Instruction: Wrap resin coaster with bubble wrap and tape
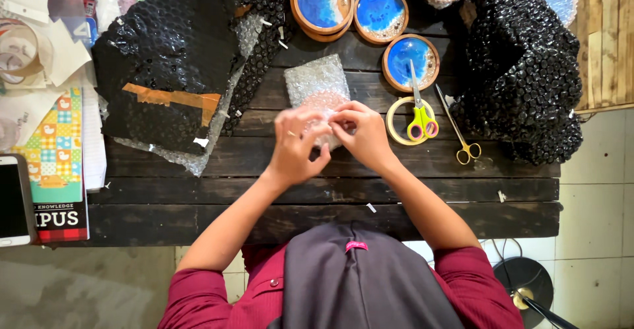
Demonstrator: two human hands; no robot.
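Just left of the tape roll (404, 120) on the dark wooden counter (198, 200): clear bubble-wrapped bundle (317, 86), pinched at its near end by left hand (295, 145) and right hand (362, 133), fingers closed on wrap. Green-handled scissors (420, 108) across the roll; gold scissors (459, 131) right of it.

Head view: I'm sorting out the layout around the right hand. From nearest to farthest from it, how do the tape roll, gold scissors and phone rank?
From the right hand:
1. Tape roll, just to its right.
2. Gold scissors, farther right, past the roll.
3. Phone, far left at the picture's edge.
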